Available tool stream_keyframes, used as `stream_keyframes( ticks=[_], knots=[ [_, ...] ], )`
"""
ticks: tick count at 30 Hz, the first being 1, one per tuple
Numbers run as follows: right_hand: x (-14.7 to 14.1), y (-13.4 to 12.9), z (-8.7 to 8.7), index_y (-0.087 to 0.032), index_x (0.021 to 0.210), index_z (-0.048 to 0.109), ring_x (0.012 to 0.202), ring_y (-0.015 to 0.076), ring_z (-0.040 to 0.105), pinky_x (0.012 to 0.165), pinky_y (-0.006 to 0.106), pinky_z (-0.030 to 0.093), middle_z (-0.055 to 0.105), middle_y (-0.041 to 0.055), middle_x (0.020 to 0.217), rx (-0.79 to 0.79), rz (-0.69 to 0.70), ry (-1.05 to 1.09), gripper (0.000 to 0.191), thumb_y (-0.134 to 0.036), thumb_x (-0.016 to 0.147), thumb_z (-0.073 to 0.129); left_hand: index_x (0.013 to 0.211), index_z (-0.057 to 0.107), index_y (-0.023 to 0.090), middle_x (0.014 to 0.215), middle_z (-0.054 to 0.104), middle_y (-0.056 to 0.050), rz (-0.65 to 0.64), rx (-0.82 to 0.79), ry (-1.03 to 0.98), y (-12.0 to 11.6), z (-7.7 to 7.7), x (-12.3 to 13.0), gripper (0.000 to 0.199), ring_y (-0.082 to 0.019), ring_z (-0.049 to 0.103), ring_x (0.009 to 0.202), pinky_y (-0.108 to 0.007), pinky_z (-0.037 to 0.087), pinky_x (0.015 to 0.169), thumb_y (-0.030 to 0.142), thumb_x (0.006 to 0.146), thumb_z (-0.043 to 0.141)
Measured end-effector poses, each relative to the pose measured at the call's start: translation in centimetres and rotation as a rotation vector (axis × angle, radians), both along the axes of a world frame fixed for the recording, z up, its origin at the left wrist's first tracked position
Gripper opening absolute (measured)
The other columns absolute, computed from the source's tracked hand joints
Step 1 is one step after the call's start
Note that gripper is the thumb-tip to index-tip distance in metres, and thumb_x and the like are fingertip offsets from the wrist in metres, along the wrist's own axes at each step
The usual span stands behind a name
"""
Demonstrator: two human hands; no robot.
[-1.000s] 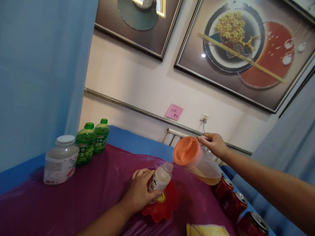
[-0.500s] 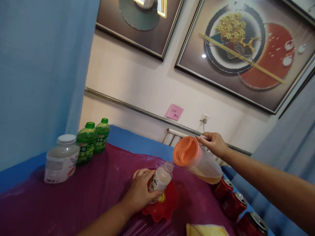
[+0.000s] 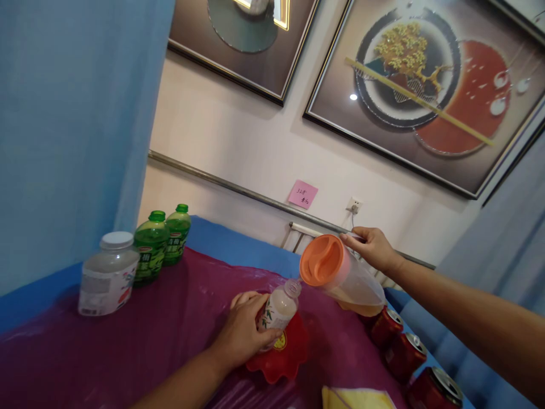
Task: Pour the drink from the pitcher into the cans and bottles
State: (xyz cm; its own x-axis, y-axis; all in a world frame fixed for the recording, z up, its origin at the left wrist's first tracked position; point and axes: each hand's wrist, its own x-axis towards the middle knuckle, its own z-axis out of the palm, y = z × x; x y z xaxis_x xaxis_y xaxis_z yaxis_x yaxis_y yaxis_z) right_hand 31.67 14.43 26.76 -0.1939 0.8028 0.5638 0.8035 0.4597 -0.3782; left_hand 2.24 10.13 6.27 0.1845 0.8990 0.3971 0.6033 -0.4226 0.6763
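In the lower middle of the frame, a small clear bottle (image 3: 280, 308) with a printed label is held by the left hand (image 3: 243, 328), whose fingers and thumb are closed around its body. The bottle is tilted to the right, and pale liquid is seen inside it. To the right of it, a clear pitcher (image 3: 356, 291) is held in a strongly tilted position by the right hand (image 3: 373, 250), which is clamped on its handle. The orange lid (image 3: 322, 260) of the pitcher is turned toward the open mouth of the bottle and is very near to it; whether they are touching cannot be told. Yellowish liquid is gathered in the lower side of the pitcher. Under the bottle, a red wavy-edged dish (image 3: 293, 355) is placed on the purple sheet (image 3: 170, 329); whether the bottle is resting on it cannot be told. At the lower right, red cans (image 3: 404, 355) are lined up, and a yellow cloth (image 3: 357, 399) is partly seen at the bottom edge. At the left, a white-capped jar (image 3: 108, 284) is standing just beside two green bottles (image 3: 151, 250).
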Motion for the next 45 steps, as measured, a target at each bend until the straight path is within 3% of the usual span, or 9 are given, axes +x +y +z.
stream_keyframes(
  ticks=[45],
  knots=[
    [-0.15,-0.78,0.73,-0.026,0.055,0.028,0.054,0.0099,0.024,0.051,0.028,0.019,0.021,-0.0068,0.057,-0.001,-0.034,-0.039,0.059,-0.068,0.08,0.06,0.12,0.072,0.026,0.127,0.068,-0.009,0.008,-0.023,0.013,-0.15,0.3,0.03,0.06,-0.035,0.058,0.122,-0.045,0.042,0.107,0.037,0.062,0.085]
  ],
)
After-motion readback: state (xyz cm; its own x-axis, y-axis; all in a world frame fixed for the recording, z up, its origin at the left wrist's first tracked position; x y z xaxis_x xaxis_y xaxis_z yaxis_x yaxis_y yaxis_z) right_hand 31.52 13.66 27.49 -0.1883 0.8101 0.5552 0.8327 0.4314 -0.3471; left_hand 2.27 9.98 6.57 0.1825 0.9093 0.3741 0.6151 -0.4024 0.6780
